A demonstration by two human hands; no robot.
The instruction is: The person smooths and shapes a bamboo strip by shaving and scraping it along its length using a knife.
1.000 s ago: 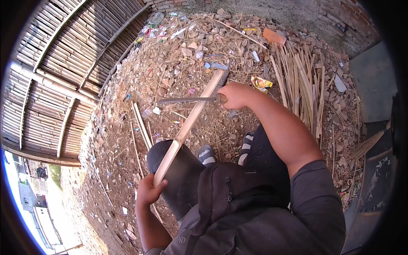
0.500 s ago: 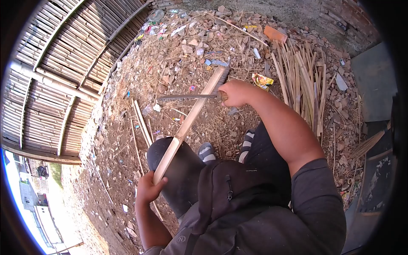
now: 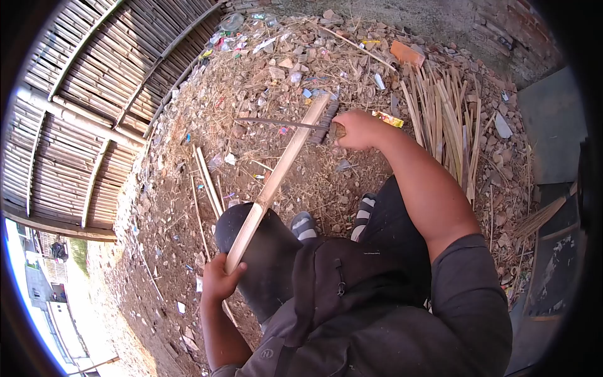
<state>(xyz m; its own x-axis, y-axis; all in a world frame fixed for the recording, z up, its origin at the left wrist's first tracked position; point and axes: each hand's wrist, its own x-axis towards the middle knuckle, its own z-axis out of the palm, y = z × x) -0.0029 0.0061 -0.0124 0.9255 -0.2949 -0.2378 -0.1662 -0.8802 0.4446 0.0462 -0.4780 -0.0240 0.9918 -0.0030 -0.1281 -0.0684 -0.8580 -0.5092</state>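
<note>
Bamboo strip (image 3: 282, 169) in closed left hand (image 3: 220, 279), blade (image 3: 267, 121) across it, handle (image 3: 340, 131) in closed right hand (image 3: 359, 131).

This is an outdoor yard, used as a rough open-air work spot, with bare brown ground (image 3: 169, 251) scattered with broken brick, stones, dry straw and bits of plastic litter (image 3: 232, 44). A slatted bamboo fence (image 3: 88, 119) stands along the left, a weathered wall (image 3: 402, 25) with exposed brick closes off the top, and dark panels (image 3: 553, 125) stand at the right, near a pile of split bamboo strips (image 3: 449, 125). Strong sunlight falls on the ground at the lower left, where buildings (image 3: 47, 289) and some greenery (image 3: 78, 254) show beyond the fence.
</note>
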